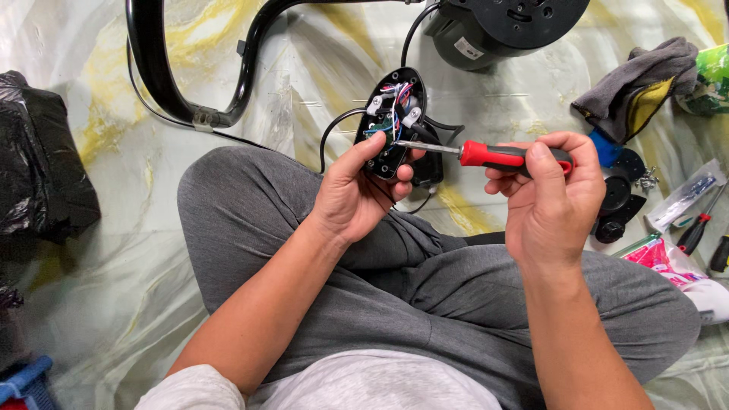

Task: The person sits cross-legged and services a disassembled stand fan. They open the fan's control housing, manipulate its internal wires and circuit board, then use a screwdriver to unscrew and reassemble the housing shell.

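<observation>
Sitting cross-legged in grey trousers (425, 304) on a marbled white-and-yellow sheet (114, 250). Left hand (357, 193) just left of centre frame, fingers wrapped around the lower end of a small black oval housing (395, 121) with the cover off. Thumb up along its left edge, fingertips curled round the right edge. Red, blue and white wires (396, 102) and a bit of circuit board showing inside, upper centre of the frame.

Right hand (550, 193) right of centre, fingers closed tight on the red-and-black handle of a screwdriver (486, 156). Thumb resting on top of the handle. Shaft running level to the left, tip down inside the open housing near the middle of it. Can't tell which screw or part the tip is on, too small.

Black cable (334, 129) curling out of the housing's left side. Black curved metal tube frame (190, 68) in the upper left. Big round black motor unit (509, 23) at top centre-right. Grey cloth (638, 83) with a yellow patch at upper right, black round parts (619, 201) just below it. Spare screwdriver (699, 228) and a clear plastic bag (683, 197) at the right edge. Black plastic bag (38, 159) at the far left.
</observation>
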`<action>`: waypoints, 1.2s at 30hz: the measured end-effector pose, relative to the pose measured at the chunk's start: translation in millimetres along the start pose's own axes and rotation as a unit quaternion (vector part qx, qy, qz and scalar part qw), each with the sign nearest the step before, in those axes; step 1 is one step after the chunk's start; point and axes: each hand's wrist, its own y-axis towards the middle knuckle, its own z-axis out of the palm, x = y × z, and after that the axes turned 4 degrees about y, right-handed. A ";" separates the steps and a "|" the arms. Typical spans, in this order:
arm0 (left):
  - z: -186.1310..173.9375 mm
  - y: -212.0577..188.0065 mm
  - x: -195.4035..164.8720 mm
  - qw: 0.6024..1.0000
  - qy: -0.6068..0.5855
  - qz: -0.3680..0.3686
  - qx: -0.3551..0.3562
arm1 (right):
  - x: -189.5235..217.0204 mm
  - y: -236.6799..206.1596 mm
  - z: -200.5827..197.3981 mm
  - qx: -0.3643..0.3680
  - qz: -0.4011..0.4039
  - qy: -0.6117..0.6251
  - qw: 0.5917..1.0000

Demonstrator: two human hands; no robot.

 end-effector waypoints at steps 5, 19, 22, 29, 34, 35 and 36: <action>-0.2 -0.6 -0.2 1.000 -0.001 0.000 0.000 | 0.6 0.0 2.2 0.007 -0.015 -0.015 1.000; 6.1 -2.8 -2.5 0.998 0.051 0.025 0.001 | 2.7 2.4 2.8 0.001 -0.037 -0.022 0.999; 7.2 -2.9 -3.0 0.998 0.058 0.027 -0.001 | 2.5 2.2 3.7 0.005 -0.041 -0.026 0.999; 5.5 -2.6 -2.2 0.998 0.055 0.032 0.000 | 3.0 0.5 4.3 0.005 -0.052 -0.035 0.998; 6.1 -1.2 -1.9 0.998 0.050 0.040 -0.007 | 4.5 -0.9 2.6 0.001 -0.051 -0.021 0.998; 6.7 -1.3 -2.0 0.998 0.053 0.044 -0.010 | 4.6 -1.2 2.2 0.003 -0.053 -0.022 0.998; 7.4 -1.5 -1.9 0.997 0.056 0.047 -0.013 | 4.5 -1.6 1.9 0.005 -0.054 -0.024 0.998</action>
